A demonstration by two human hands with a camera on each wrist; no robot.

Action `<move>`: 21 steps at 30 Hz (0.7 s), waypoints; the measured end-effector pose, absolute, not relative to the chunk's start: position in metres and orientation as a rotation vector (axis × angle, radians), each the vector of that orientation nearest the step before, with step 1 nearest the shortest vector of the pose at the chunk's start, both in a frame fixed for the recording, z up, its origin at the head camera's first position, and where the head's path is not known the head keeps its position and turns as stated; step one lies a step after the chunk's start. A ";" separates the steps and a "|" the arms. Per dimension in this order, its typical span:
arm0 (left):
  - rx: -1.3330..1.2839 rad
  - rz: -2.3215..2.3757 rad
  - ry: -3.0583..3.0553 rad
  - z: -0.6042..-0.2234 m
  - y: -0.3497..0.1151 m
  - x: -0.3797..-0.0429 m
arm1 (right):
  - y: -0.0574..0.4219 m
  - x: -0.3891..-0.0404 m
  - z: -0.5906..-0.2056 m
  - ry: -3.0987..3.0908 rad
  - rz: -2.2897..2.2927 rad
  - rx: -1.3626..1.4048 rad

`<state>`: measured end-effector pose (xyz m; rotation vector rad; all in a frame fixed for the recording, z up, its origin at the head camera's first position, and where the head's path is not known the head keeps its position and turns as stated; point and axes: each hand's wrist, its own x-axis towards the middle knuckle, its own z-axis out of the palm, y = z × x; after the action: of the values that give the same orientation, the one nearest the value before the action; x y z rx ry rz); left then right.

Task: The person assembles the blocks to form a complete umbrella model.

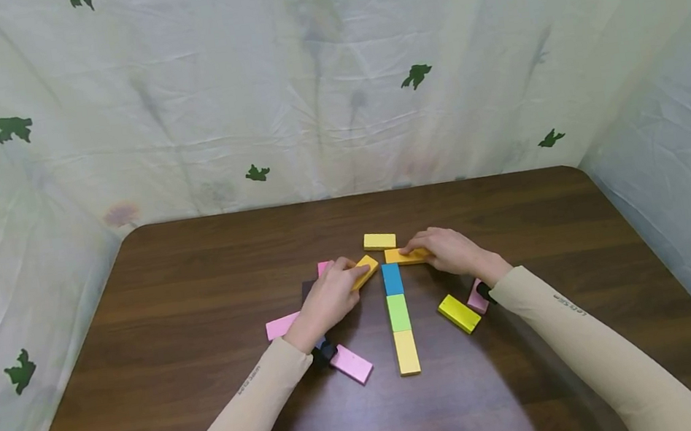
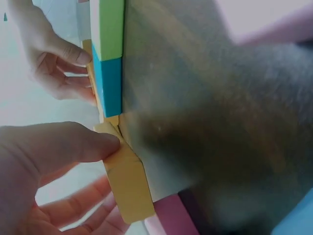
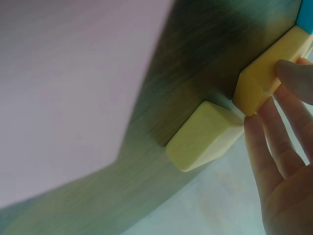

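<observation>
My left hand pinches an orange-yellow block between thumb and fingers, holding it at a slant. One end of that block comes close to an orange block lying crosswise. On the orange block, my right hand has its thumb at one side and fingers at the other. From that block's left end, a straight row runs toward the person: a blue block, a light green block and a pale yellow block, end to end. Behind the crosswise block lies another pale yellow block.
A bright yellow block and a pink block lie near the right wrist. Around the left forearm are more pink blocks and a dark block, partly covered. The wooden table ends at a hanging cloth.
</observation>
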<state>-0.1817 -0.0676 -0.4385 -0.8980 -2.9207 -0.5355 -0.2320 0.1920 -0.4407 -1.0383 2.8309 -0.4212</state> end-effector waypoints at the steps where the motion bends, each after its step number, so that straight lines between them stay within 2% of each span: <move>1: -0.901 -0.549 -2.923 -0.437 -0.068 -0.183 | 0.192 -0.232 -0.441 2.830 -0.422 -1.038; 21: -1.093 -0.547 -3.007 -0.426 -0.070 -0.216 | 0.191 -0.232 -0.440 2.819 -0.430 -0.990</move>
<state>-0.2165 -0.0701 -0.4256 -1.0934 -3.0075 -0.5475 -0.2319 0.1913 -0.4404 -0.9902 2.8191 -0.4300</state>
